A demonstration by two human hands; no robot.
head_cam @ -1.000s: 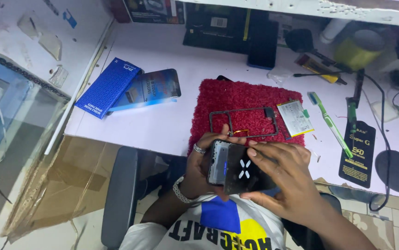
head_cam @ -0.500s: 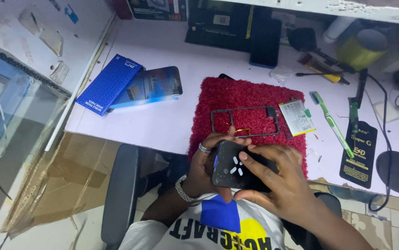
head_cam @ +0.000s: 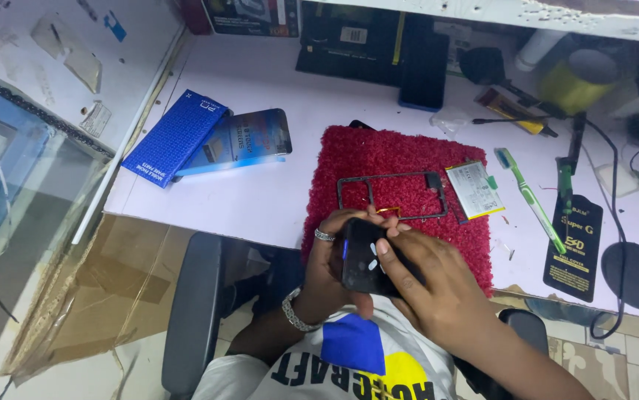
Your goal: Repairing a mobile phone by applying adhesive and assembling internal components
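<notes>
Both my hands hold a dark phone body (head_cam: 364, 259) close to my chest, at the near edge of a red fuzzy mat (head_cam: 401, 159). My left hand (head_cam: 332, 263), with a ring and a metal bracelet, grips the phone's left side. My right hand (head_cam: 427, 285) covers its right side, with fingers pressing on its face. On the mat just beyond lies a thin black phone frame (head_cam: 392, 196). A flat battery (head_cam: 474, 189) rests at the mat's right edge.
A blue box (head_cam: 175, 137) and a glossy blue package (head_cam: 242, 141) lie at the left of the white desk (head_cam: 275, 81). A green toothbrush (head_cam: 531, 200), a black packet (head_cam: 575, 248), tools, cables and a yellow tape roll (head_cam: 575, 85) crowd the right. A glass counter stands far left.
The phone has dropped lower toward my chest and turned, so its dark face shows more. My right hand's fingers have shifted across it. The view moved slightly.
</notes>
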